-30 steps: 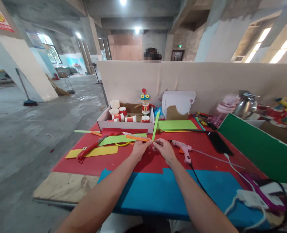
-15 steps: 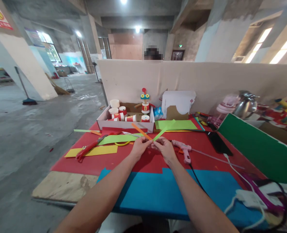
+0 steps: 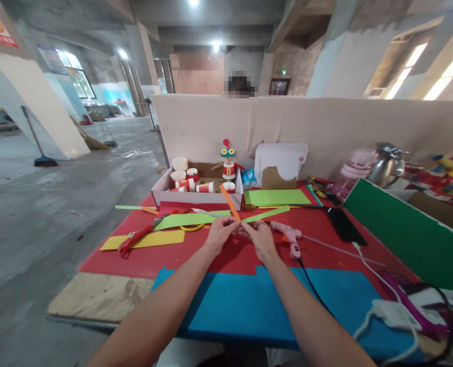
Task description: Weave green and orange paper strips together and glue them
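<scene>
My left hand (image 3: pixel 222 235) and my right hand (image 3: pixel 261 240) meet above the red sheet, both closed with fingertips pinching the joined ends of two paper strips. The orange paper strip (image 3: pixel 230 203) points up and slightly left from the pinch. Out to the right stretches the light green paper strip (image 3: pixel 268 214). The fingers hide the point where the strips cross. A pink hot glue gun (image 3: pixel 291 237) lies just right of my right hand. Left of my hands are red-handled scissors (image 3: pixel 138 237), a wide green paper strip (image 3: pixel 190 220) and a yellow paper strip (image 3: pixel 169 237).
A white box (image 3: pixel 196 198) of paper cups stands behind, with a paper-cup figure (image 3: pixel 228 168). Green paper sheets (image 3: pixel 278 197) lie to its right. Further right are a phone (image 3: pixel 343 227), a green board (image 3: pixel 398 239), a power strip (image 3: pixel 398 313) and cables. Blue paper (image 3: pixel 226 300) covers the front edge.
The orange strip has swung more upright. The green strip has turned down to the right, lying closer to level. Both hands stay nearly in place, still pinching the strips.
</scene>
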`<state>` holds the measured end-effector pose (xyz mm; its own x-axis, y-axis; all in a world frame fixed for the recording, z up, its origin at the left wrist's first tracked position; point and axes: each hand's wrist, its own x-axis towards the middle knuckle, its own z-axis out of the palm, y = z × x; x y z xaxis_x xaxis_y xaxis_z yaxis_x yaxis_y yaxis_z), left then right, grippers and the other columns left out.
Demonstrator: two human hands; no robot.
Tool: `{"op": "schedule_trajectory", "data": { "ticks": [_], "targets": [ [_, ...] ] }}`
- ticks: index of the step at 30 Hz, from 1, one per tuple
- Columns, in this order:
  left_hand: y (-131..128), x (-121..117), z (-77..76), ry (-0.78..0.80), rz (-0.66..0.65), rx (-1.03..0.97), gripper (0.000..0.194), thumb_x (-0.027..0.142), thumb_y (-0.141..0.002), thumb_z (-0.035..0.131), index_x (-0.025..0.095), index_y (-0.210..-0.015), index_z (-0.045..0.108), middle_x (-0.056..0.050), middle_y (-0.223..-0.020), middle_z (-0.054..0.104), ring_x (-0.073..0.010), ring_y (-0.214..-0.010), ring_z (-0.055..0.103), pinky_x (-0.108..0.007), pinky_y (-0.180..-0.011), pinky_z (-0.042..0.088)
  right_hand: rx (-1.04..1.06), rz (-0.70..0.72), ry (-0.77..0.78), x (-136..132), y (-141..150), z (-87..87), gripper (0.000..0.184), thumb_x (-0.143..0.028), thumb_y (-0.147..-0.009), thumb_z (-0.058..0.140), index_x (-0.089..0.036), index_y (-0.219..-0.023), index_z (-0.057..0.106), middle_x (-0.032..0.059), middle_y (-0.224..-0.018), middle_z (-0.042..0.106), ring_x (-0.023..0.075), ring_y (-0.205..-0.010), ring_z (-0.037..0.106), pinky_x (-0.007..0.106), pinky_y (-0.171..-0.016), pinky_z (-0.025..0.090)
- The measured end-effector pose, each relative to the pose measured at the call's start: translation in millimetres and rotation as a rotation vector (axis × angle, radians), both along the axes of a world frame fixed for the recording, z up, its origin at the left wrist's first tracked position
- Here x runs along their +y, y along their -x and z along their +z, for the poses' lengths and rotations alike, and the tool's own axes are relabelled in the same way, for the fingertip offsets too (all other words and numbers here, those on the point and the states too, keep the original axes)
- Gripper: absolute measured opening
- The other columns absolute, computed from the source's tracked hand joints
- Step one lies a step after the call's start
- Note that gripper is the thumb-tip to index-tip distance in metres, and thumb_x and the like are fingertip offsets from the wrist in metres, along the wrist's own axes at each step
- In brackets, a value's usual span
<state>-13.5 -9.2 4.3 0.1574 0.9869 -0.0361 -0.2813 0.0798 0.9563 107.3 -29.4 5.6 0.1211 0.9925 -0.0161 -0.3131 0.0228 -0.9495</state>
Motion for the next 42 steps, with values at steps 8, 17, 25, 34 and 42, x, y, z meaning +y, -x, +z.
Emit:
{"op": "schedule_trajectory", "data": {
  "ticks": [8,17,25,34,42],
  "targets": [
    [0.3,-0.1,0.1,0.002,0.042,-0.038,0.032,0.037,-0.052,0.079,0.013,-0.063,0.062,0.0,-0.057,0.059,-0.0089,-0.052,0.051,-0.023,-0.054,0.042,0.082,0.086,0.032,0.2,-1.6,0.7,0.034,-0.035,-0.05,0.083,-0.019,-0.069,0.061,0.0023,-0.067,0.071,0.0207,-0.065,0.069,0.036,-0.068,0.058],
    [1.5,-0.4,-0.8,-0.017,-0.014,-0.016,0.029,0.036,-0.055,0.077,0.013,-0.062,0.061,0.001,-0.054,0.056,-0.0079,-0.051,0.047,-0.022,-0.052,0.039,0.234,0.152,0.104,1.4,-3.1,-3.6,0.037,-0.036,-0.047,0.085,-0.019,-0.069,0.062,0.0005,-0.06,0.067,0.0188,-0.063,0.067,0.034,-0.07,0.056],
    [0.9,-0.1,-0.3,0.0,0.014,0.015,0.03,0.036,-0.053,0.078,0.014,-0.06,0.059,0.0,-0.054,0.057,-0.0087,-0.049,0.049,-0.022,-0.05,0.039,0.174,0.171,0.072,-0.2,-3.1,-3.6,0.036,-0.039,-0.054,0.083,-0.02,-0.076,0.061,-0.0003,-0.071,0.068,0.0178,-0.071,0.067,0.032,-0.069,0.055],
    [1.4,0.9,-5.0,0.046,-0.006,-0.073,0.032,0.034,-0.049,0.081,0.011,-0.063,0.064,-0.002,-0.053,0.059,-0.0094,-0.046,0.05,-0.023,-0.046,0.04,0.126,0.12,0.079,-1.7,-0.8,-1.1,0.036,-0.038,-0.052,0.083,-0.019,-0.078,0.066,-0.0017,-0.067,0.067,0.0139,-0.062,0.064,0.031,-0.069,0.056],
    [2.2,2.3,-6.1,0.08,-0.053,-0.047,0.04,0.042,-0.05,0.082,0.01,-0.069,0.069,-0.005,-0.059,0.064,-0.0111,-0.048,0.053,-0.023,-0.045,0.042,-0.034,-0.024,-0.015,-1.3,0.2,-1.3,0.028,-0.04,-0.055,0.078,-0.019,-0.071,0.068,-0.0008,-0.067,0.068,0.0121,-0.058,0.06,0.026,-0.061,0.052]
  ]
}}
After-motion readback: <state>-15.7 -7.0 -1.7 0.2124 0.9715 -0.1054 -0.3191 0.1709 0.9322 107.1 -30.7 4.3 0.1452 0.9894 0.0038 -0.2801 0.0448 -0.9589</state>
